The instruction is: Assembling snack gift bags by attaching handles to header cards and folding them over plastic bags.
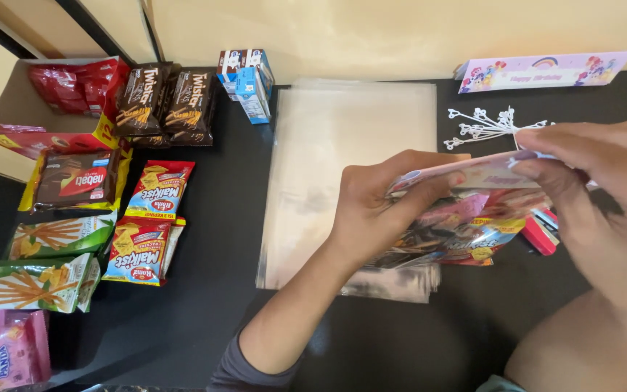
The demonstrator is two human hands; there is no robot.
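My left hand (379, 207) grips the left end of a clear bag filled with snack packets (466, 232), held just above the black table. My right hand (604, 196) pinches a pink folded card topper (473, 173) along the bag's top edge. Both hands are shut on the bag and its topper. Under the bag lies a stack of clear plastic bags (335, 167).
Snack packets line the left side: brown wafer packs (168, 98), red-yellow cracker packs (157, 190), green stick boxes (52, 236), a pink box (1, 356). A cardboard box (9, 94) holds red packets. Small milk cartons (248, 83), white twist ties (488, 125) and a pink card (542, 71) lie at the back.
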